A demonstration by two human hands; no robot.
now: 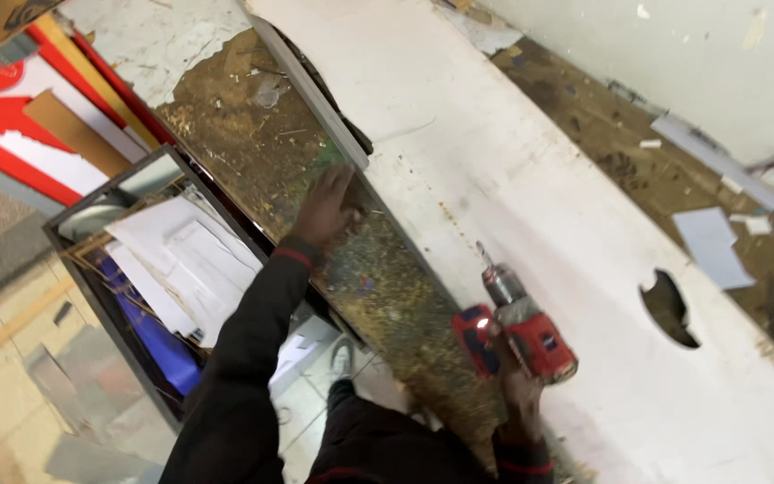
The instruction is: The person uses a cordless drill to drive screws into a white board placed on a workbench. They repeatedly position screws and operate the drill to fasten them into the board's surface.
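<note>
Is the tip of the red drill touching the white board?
Cannot tell. In the head view the right hand holds the red drill over the white board; the tip looks close, but the blur hides any gap.

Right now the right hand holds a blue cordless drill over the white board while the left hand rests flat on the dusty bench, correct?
Not quite: the head view shows the cordless drill is red, not blue. The right hand does hold it over the white board, and the left hand rests flat on the dusty bench.

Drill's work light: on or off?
On. The red drill in the right hand shows a bright glow at its base.
</note>
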